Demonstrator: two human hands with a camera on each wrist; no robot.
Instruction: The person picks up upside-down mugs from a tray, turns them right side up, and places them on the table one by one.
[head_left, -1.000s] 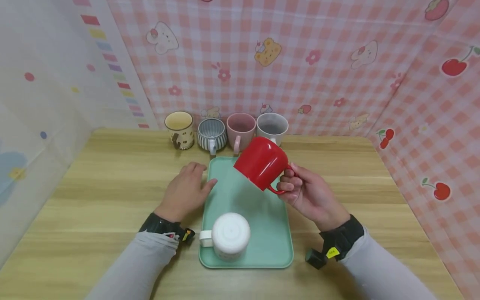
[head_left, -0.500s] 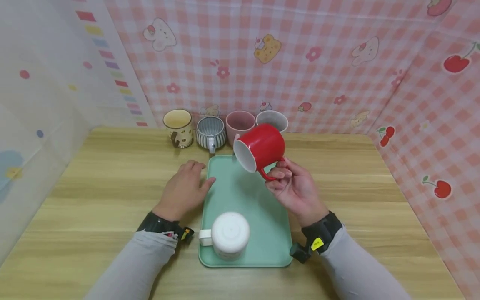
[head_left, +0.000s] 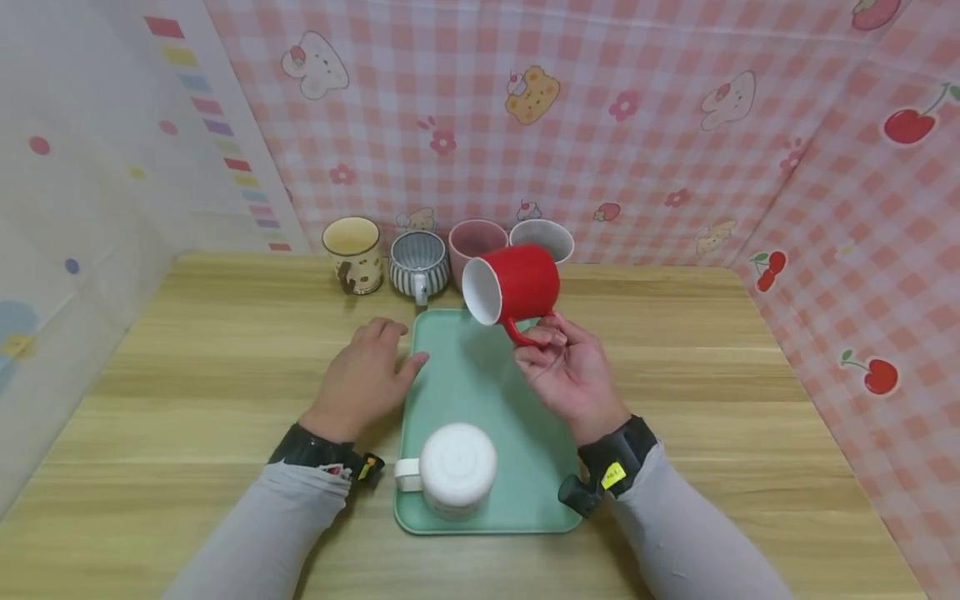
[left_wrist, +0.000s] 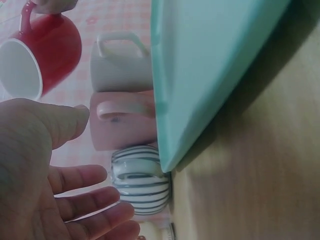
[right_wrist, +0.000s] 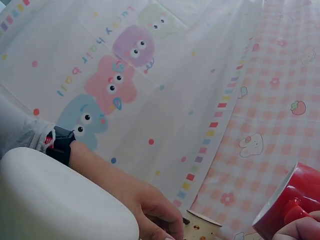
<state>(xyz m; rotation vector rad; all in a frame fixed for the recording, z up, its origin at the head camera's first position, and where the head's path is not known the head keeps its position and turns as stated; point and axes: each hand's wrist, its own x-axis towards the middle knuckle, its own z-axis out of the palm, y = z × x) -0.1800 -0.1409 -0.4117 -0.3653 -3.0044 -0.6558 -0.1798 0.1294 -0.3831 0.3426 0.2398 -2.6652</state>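
Note:
A red mug (head_left: 529, 282) with a white inside is held in the air by its handle in my right hand (head_left: 570, 375). It lies tipped on its side, mouth facing left, above the far part of the green tray (head_left: 517, 417). On the near left of that tray a white mug (head_left: 459, 467) stands upside down, its handle pointing left. My left hand (head_left: 365, 375) rests beside the tray's left edge, fingers relaxed and holding nothing. In the left wrist view the red mug (left_wrist: 57, 55) hangs beyond my left thumb, and the right fingers grip its handle.
Along the back wall stand a yellow spotted mug (head_left: 354, 254), a striped mug (head_left: 419, 265), a pink mug (head_left: 474, 242) and a grey-white mug (head_left: 546, 238). The red mug partly covers the last two. A checked cloth (head_left: 465, 125) hangs behind the wooden table (head_left: 697, 375).
My right hand has moved left and a little away from me with the red mug. The mug has turned from mouth-down to lying sideways, showing its white inside. The left hand stays put.

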